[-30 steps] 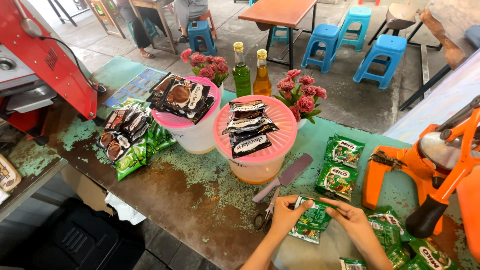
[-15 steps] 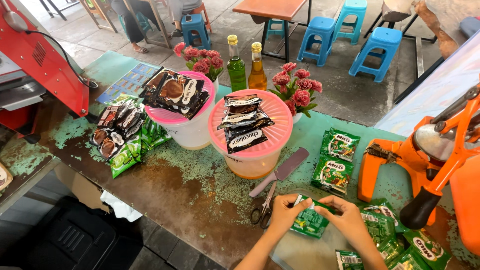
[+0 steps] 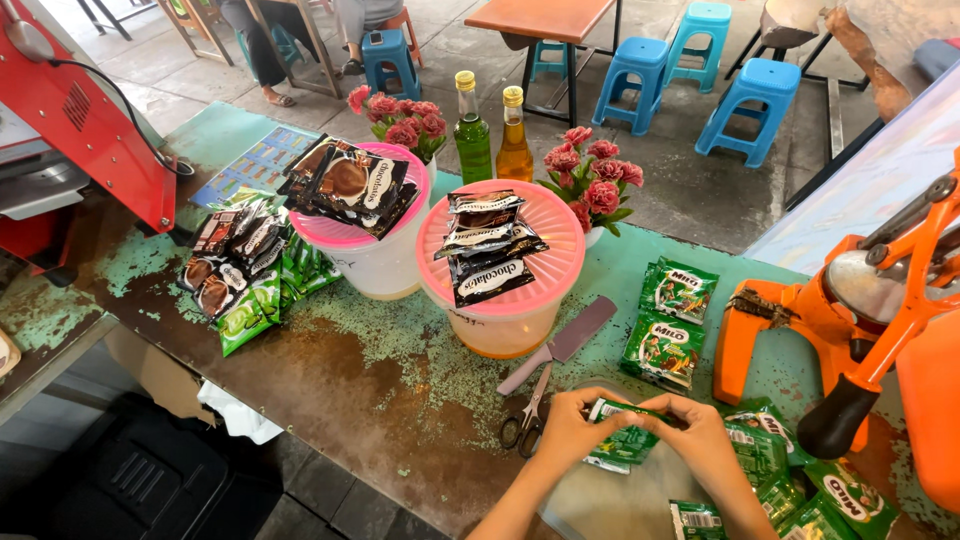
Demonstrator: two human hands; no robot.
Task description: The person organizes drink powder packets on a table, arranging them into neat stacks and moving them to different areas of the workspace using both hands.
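Pinching a green sachet (image 3: 622,447) between left hand (image 3: 566,432) and right hand (image 3: 706,438), both grasping it, scissors (image 3: 530,415) just beside.

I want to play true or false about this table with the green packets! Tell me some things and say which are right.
1. Both hands hold one green sachet; the left hand and the right hand pinch its top edge. True.
2. The scissors are in the right hand. False: they lie on the table, beside the left hand.
3. Dark sachets lie on the pink lid of a tub. True.
4. The two bottles are both green. False: one is green, the other amber.
5. The press at the right is blue. False: it is orange.
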